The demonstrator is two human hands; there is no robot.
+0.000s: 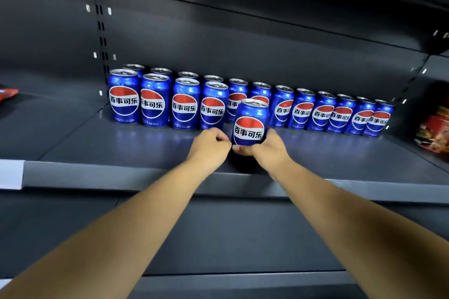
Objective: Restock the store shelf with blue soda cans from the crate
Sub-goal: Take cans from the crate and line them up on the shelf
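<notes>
Blue soda cans fill the back of a dark grey metal store shelf (150,153). Counting every can in view gives seventeen: twelve in the rear row against the shelf's back panel, four in a shorter front row at the left end, and one held apart in front. All are shiny blue aluminium cylinders with a red, white and blue round logo, and all stand upright with the long axis vertical, silver tops up and logos facing the camera.

Starting left of the cans, a red packet (7,95) lies on the neighbouring shelf section, only partly in view. The four-can front row (167,104) comes next, touching side by side. The twelve-can rear row (323,114) runs behind it and on to the right.

Just in front of the rear row, to the right of the front row's last can, stands the held blue soda can (250,126). The left hand (211,143) is beside the can's lower left, fingers curled into a loose fist, holding nothing. The right hand (263,147) grips the can's base, thumb across the front and fingers wrapped round the right side. Whether the base touches the shelf cannot be told.

Right of the cans, red snack packets (435,128) are stacked at the picture's edge.
</notes>
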